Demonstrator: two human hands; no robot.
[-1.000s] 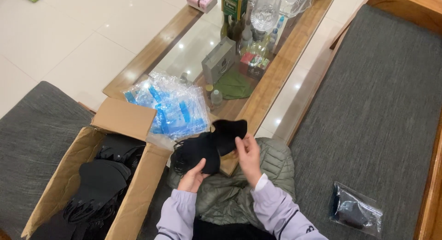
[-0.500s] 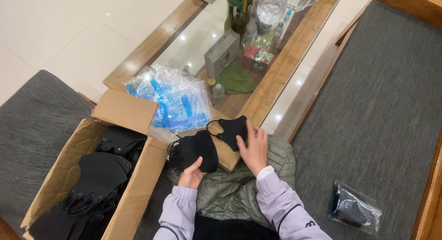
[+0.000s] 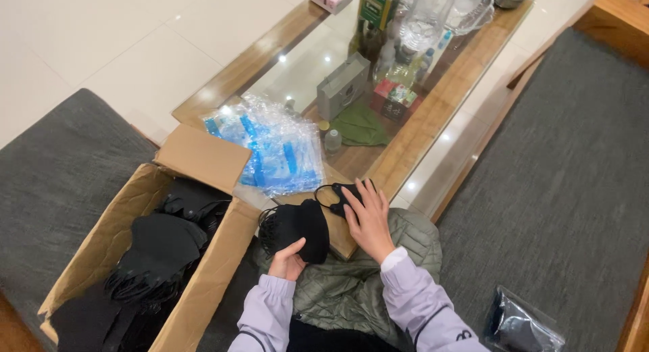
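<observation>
We take the cardboard box (image 3: 203,257) as our landmark. It stands open at our left knee, and inside it lies a heap of loose black face masks (image 3: 152,247), filling it perhaps halfway; we judge that much of the sorting remains.

Just right of the box, our left hand (image 3: 287,261) is closed around the bottom of a stack of black masks (image 3: 297,227), thumb on the front, ear loops bunched on the side toward the box. The stack rests over our lap, on a green quilted jacket (image 3: 351,284).

Further right of the box, our right hand (image 3: 370,220) lies flat and spread on a single black mask (image 3: 338,195), pressing it down on the edge of the table (image 3: 419,136); the fingers are extended, not gripping. This mask looks about to join the stack, not yet on it.

Behind the box, on the table, sits a pile of clear plastic wrappers with blue print (image 3: 270,146). Far right of the box, a sealed dark packet (image 3: 524,325) lies on the grey cushion (image 3: 561,190), apparently a finished pack, though we cannot tell what it holds.
</observation>
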